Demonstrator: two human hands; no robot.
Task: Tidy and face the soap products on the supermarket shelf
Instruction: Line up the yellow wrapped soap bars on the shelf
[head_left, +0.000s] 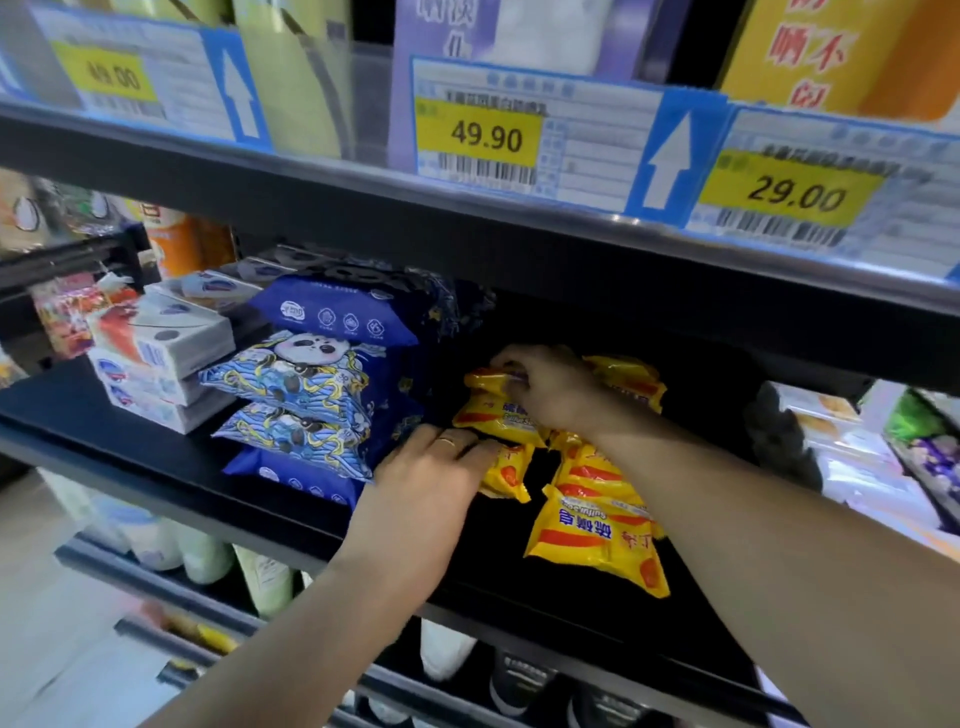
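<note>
Several yellow soap packets with red stripes lie jumbled on the black shelf (130, 457). The nearest yellow packet (597, 540) lies flat at the front. My right hand (545, 389) reaches deep into the shelf, its fingers curled round a yellow packet (491, 410) at the back of the pile. My left hand (431, 478) lies with straight fingers on a small yellow packet (511, 470), just right of the blue packs.
A stack of blue panda-print packs (306, 395) stands left of the soaps. White boxed soaps (156, 364) are stacked further left. Pale packages (857, 467) fill the shelf's right end. Price tags (485, 137) hang on the shelf above; bottles stand below.
</note>
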